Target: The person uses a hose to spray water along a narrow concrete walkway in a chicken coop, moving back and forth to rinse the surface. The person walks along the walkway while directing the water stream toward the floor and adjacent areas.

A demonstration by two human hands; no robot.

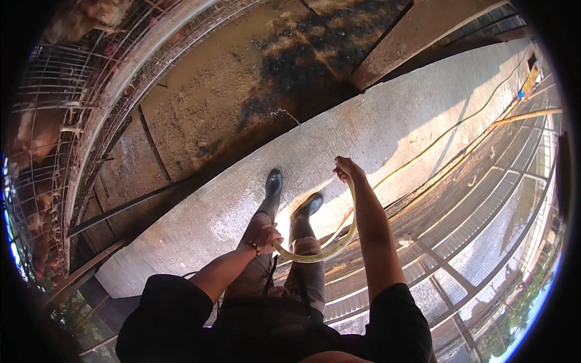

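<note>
Hose (308, 258) gripped in left hand (264, 237) and, at two o'clock from it, right hand (345, 169); intervening bend bows toward five o'clock.

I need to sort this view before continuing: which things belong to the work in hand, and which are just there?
Apparently in use:
Yellowish hose, bent in a curve
Left hand, gripping it
Right hand, gripping it

Seemingly just there:
Wire cage at left
Yellowish pole at right
Tan beam near the top
</note>
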